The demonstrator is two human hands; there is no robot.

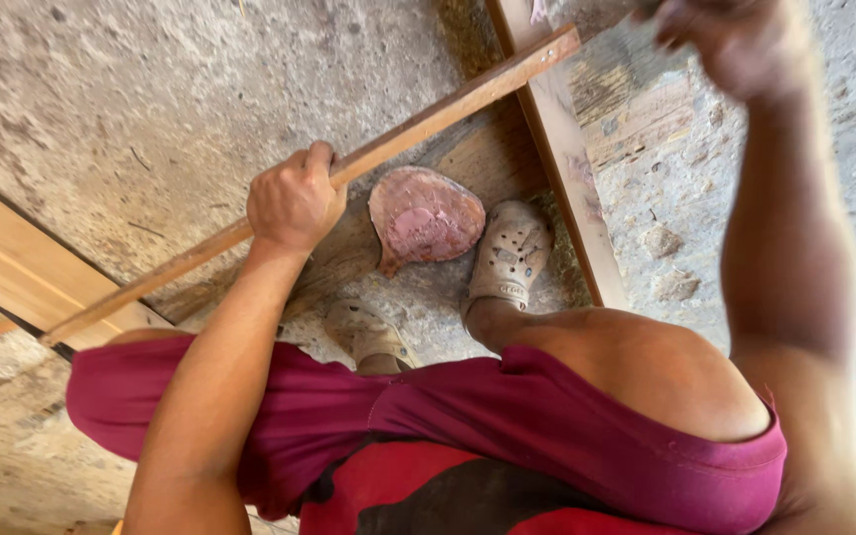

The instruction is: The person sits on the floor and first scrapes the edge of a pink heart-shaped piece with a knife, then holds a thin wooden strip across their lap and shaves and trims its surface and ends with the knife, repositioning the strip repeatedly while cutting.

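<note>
Gripping a long, narrow brown wooden strip (369,159) in my left hand (294,203), fingers closed around it.

My right hand (735,40) is raised at the upper frame edge, blurred; I cannot tell whether it is open or closed. Strip runs diagonally above the rough concrete floor (151,99), its upper end crossing a pale wooden plank (567,168). Round pink worn pad (423,220) lies on the floor just beside my beige perforated clog (509,253).
</note>
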